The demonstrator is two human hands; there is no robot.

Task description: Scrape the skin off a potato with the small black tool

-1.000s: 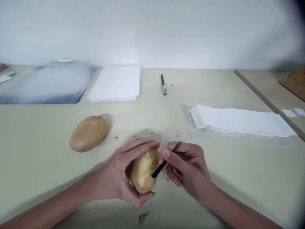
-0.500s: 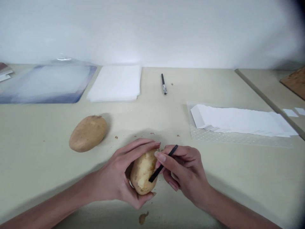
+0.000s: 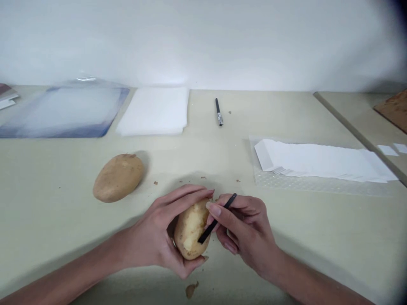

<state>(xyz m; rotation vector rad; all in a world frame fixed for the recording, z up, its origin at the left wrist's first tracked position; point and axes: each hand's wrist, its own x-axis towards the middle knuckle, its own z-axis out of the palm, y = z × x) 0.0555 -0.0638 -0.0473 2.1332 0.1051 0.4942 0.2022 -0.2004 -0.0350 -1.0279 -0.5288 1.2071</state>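
Note:
My left hand [image 3: 165, 226] is closed around a potato [image 3: 186, 228], fingers over its far end and thumb at its near end. Pale flesh shows along the potato's upper face where skin is gone. Between thumb and fingers, my right hand [image 3: 243, 228] pinches a thin black stick-like tool [image 3: 210, 231]. Its lower tip touches the potato beside the bare patch; I cannot make out whether it has a blade. A second potato [image 3: 117, 178], with its skin on, lies to the left, apart from both hands. A scrap of peel [image 3: 191, 290] lies on the table nearer to me.
A stack of white paper [image 3: 154, 111] and a blue-edged clear plastic sheet [image 3: 110, 123] lie at the back left. A black pen [image 3: 218, 112] is at the back middle. White paper strips [image 3: 318, 159] lie on clear plastic at right. Small crumbs dot the table [image 3: 197, 156].
The tool's tip has shifted very slightly down the potato with my right hand. My left hand and both potatoes stay essentially in place.

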